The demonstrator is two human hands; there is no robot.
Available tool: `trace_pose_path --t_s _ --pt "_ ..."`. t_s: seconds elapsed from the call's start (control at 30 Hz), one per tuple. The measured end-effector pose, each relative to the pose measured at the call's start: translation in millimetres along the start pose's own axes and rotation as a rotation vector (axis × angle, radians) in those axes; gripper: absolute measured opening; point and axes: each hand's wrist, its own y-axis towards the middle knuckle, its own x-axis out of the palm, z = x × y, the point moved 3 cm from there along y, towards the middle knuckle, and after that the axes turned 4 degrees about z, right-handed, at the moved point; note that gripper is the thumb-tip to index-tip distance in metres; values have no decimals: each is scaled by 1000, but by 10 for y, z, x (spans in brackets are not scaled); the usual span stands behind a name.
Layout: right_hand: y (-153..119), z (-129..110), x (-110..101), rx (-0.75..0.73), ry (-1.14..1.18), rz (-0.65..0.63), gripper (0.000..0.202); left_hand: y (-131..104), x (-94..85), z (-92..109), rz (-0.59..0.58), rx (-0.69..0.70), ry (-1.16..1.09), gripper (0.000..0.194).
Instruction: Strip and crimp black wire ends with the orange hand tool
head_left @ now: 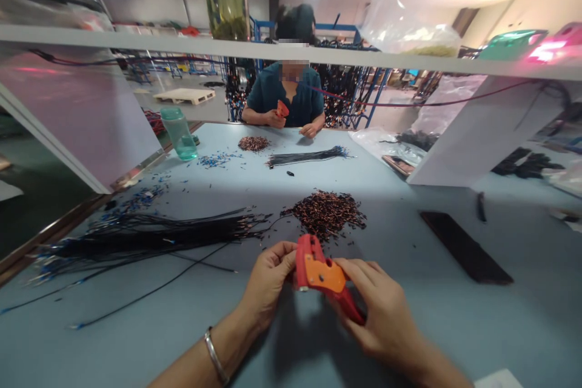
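My right hand (384, 300) is wrapped round the handles of a red and orange wire stripper (324, 274), held above the table in front of me. Close against the left side of the tool's head, my left hand (268, 282) is closed in a pinch; what its fingertips hold is hidden. To the left lies a thick bundle of black wires (154, 236), many with blue ends. A few single wires stick out from it toward me. Just beyond the tool is a heap of short black and copper-coloured pieces (328, 212).
A black phone-like slab (466, 247) lies on the right. Blue bits (145, 194) are scattered at left, near a green bottle (179, 133). Across the table, a person (286, 94) holds another red tool behind a smaller wire bundle (309, 156). A white shelf (318, 53) spans overhead.
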Motion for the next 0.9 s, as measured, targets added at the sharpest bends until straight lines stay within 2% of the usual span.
trace_pose_path --t_s 0.13,0.23,0.37,0.53,0.9 --pt "-1 -19 51 -72 -78 -23 59 -25 18 -15 5 -58 -38 21" --pt "2 -43 45 -100 -95 -9 58 -32 29 -13 15 -78 -49 21" --pt "-8 -45 28 -104 -122 36 55 -31 39 -6 4 -60 -40 19" --pt "-12 -29 25 -110 -155 79 54 -69 88 34 -73 -29 68 17" --pt "-18 -7 47 -94 -136 63 60 -141 171 92 -151 24 183 32"
